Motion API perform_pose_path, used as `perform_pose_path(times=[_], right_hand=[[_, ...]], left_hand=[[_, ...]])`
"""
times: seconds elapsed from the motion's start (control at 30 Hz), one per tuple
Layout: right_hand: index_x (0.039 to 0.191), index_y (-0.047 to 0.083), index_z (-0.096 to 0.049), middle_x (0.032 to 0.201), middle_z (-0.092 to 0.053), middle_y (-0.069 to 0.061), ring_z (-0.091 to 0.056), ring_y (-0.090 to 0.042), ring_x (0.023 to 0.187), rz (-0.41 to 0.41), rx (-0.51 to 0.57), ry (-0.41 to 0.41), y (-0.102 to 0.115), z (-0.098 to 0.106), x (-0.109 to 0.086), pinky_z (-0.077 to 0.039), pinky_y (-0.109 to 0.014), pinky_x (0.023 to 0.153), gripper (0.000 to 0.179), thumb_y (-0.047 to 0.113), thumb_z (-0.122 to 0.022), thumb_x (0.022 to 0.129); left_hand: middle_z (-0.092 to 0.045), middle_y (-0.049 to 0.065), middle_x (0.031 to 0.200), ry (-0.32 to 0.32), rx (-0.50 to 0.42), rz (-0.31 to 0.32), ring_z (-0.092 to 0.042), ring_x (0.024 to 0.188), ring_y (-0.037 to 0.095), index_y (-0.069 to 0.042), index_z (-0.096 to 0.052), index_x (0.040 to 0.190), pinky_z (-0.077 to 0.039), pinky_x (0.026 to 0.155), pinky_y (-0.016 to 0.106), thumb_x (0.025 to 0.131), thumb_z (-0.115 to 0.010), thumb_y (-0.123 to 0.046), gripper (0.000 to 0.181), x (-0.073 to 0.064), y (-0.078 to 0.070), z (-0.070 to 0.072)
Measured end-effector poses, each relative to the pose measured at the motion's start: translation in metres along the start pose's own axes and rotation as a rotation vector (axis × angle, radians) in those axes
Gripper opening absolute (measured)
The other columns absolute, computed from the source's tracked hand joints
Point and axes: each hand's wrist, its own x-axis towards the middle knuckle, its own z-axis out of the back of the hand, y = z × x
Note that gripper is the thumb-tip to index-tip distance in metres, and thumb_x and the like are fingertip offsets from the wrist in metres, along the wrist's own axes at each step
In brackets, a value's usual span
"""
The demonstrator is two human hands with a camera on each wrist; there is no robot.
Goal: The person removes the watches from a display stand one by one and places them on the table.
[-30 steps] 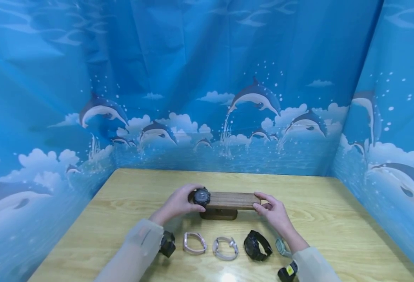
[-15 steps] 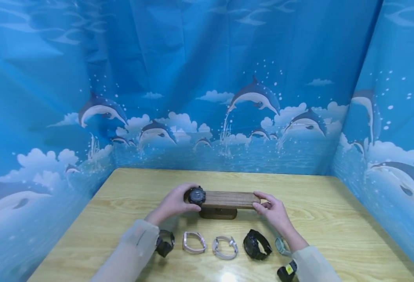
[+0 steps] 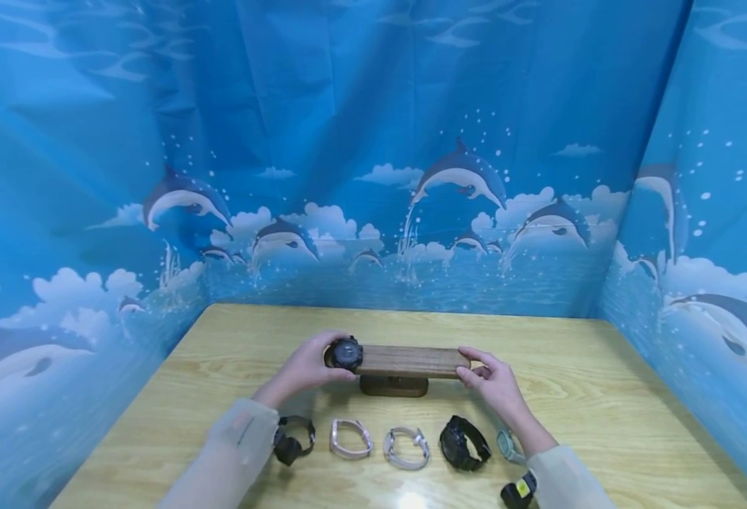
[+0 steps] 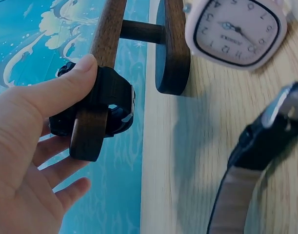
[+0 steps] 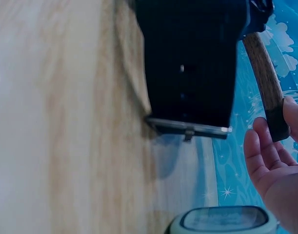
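A black wristwatch (image 3: 346, 353) is looped round the left end of a wooden bar (image 3: 414, 360), which stands on a dark wooden base (image 3: 394, 386). My left hand (image 3: 306, 364) holds this watch, and in the left wrist view the thumb lies on its strap (image 4: 112, 92) while the bar's end sticks out past it. At the bar's other end, my right hand (image 3: 499, 385) pinches the wood between thumb and fingers. The right wrist view also shows that bar end (image 5: 273, 105) in the right hand (image 5: 285, 178).
Along the table's front lie a pink watch (image 3: 335, 438), a pale watch (image 3: 389, 447), a large black watch (image 3: 453, 444) and a mint watch (image 3: 507, 445). Another dark watch (image 3: 313, 431) is partly hidden by the left wrist camera. A dolphin-print curtain (image 3: 373, 177) surrounds the table.
My left hand has drawn the black wristwatch leftward along the bar to its left end. The right hand and the stand have stayed in place.
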Motion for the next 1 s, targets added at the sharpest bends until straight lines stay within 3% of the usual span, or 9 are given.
perform_pose_path(times=[0.1,0.33,0.5,1.0], right_hand=[[0.129,0.006,-0.054,0.105,-0.061,-0.016,-0.061,-0.025,0.073,0.0,0.001,-0.001,-0.001,0.0,0.0,-0.053,-0.038,0.067,0.044,0.015,-0.065,0.087],[0.128,0.006,-0.055,0.115,-0.058,-0.016,-0.06,-0.019,0.072,0.01,-0.003,0.001,-0.003,-0.001,-0.001,-0.054,-0.039,0.068,0.043,0.014,-0.065,0.087],[0.129,0.006,-0.054,0.114,-0.058,-0.016,-0.059,-0.017,0.07,0.011,0.001,0.002,-0.003,-0.001,0.0,-0.053,-0.038,0.067,0.044,0.015,-0.065,0.087],[0.129,0.008,-0.054,0.116,-0.056,-0.014,-0.06,-0.021,0.073,0.018,0.001,0.004,-0.006,0.0,0.0,-0.053,-0.04,0.068,0.044,0.016,-0.066,0.087]], left_hand=[[-0.055,0.006,0.126,-0.009,-0.011,0.013,-0.051,0.115,0.026,-0.012,-0.053,0.129,-0.041,0.097,0.047,0.064,-0.085,-0.03,0.074,-0.003,0.003,0.001],[-0.058,0.002,0.121,-0.028,-0.023,0.003,-0.053,0.109,0.023,-0.014,-0.054,0.128,-0.044,0.094,0.047,0.064,-0.085,-0.03,0.072,-0.007,0.009,0.003],[-0.057,0.002,0.122,-0.032,-0.018,0.037,-0.052,0.111,0.023,-0.014,-0.053,0.129,-0.043,0.095,0.047,0.065,-0.084,-0.03,0.073,-0.008,0.012,0.005],[-0.059,0.003,0.116,-0.064,-0.031,0.027,-0.055,0.1,0.02,-0.012,-0.054,0.126,-0.048,0.087,0.047,0.064,-0.085,-0.026,0.07,-0.015,0.016,0.012]])
